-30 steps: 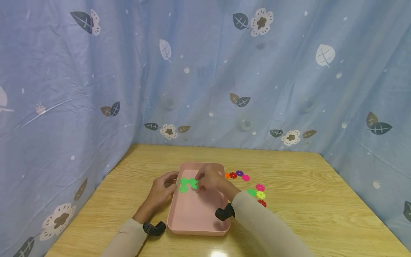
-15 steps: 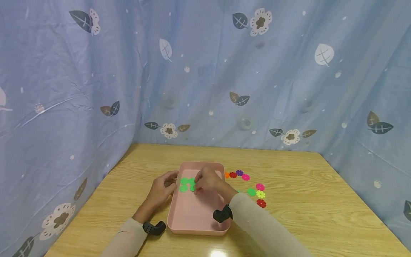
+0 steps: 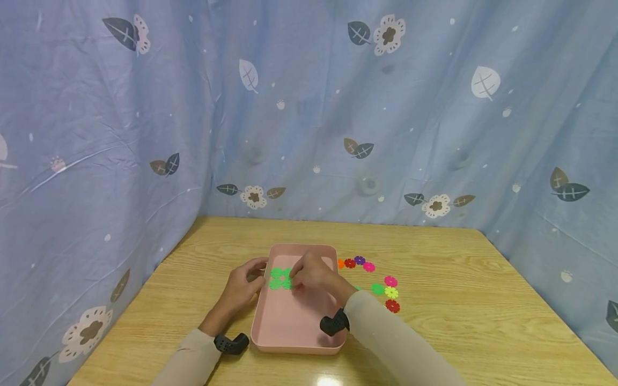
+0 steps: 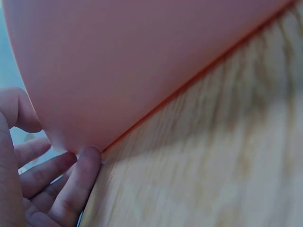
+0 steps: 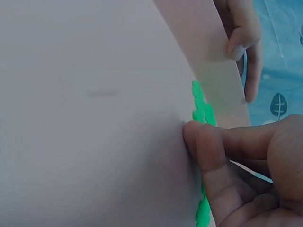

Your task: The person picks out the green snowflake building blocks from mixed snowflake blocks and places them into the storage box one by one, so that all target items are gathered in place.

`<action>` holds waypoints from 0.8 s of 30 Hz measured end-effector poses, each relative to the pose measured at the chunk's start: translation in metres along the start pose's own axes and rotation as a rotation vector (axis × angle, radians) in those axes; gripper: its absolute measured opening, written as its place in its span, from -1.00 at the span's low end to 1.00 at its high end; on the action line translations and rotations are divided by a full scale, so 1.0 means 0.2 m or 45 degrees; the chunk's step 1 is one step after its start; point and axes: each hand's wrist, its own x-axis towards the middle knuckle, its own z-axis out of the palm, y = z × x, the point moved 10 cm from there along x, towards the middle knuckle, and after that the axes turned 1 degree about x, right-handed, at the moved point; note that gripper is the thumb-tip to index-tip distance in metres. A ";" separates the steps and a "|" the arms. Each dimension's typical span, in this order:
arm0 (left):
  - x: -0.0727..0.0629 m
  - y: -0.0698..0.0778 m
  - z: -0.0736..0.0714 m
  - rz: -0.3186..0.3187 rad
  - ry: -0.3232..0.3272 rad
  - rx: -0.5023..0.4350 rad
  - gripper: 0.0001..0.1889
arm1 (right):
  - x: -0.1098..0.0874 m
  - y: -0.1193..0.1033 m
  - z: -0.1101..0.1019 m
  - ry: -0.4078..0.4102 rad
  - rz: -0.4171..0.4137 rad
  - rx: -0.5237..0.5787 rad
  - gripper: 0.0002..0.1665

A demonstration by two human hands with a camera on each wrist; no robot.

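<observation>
Several green flower-shaped discs (image 3: 276, 284) lie close together in a squarish group inside the pink tray (image 3: 294, 328), near its left wall. My right hand (image 3: 311, 271) reaches into the tray and pinches the disc at the group's right side between thumb and finger. In the right wrist view, green edges of the discs (image 5: 204, 111) show behind those fingertips, which hide part of the group. My left hand (image 3: 245, 281) stands outside the tray, its fingertips touching the left wall; in the left wrist view its fingers (image 4: 78, 189) meet the tray's corner near the tabletop.
Right of the tray, flower discs in orange, red, purple, pink, green and yellow lie on the wooden table (image 3: 458, 300), among them a yellow disc (image 3: 391, 292) and a red disc (image 3: 392, 306). My right forearm partly covers that side. A blue patterned curtain (image 3: 309, 107) surrounds the table.
My right hand has shifted slightly left, bringing the right-hand green disc in line with the others in the group. The left hand and the tray stay where they were.
</observation>
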 end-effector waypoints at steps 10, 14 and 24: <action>0.01 0.00 0.00 0.006 0.002 0.010 -0.47 | 0.00 0.00 0.03 -0.035 -0.017 -0.049 -0.81; 0.01 0.00 0.00 0.019 0.000 0.016 -0.47 | 0.00 -0.02 0.04 -0.037 -0.050 -0.147 -0.80; 0.01 -0.01 0.00 -0.016 -0.001 -0.033 -0.47 | 0.02 -0.02 0.07 -0.008 -0.052 -0.352 -0.83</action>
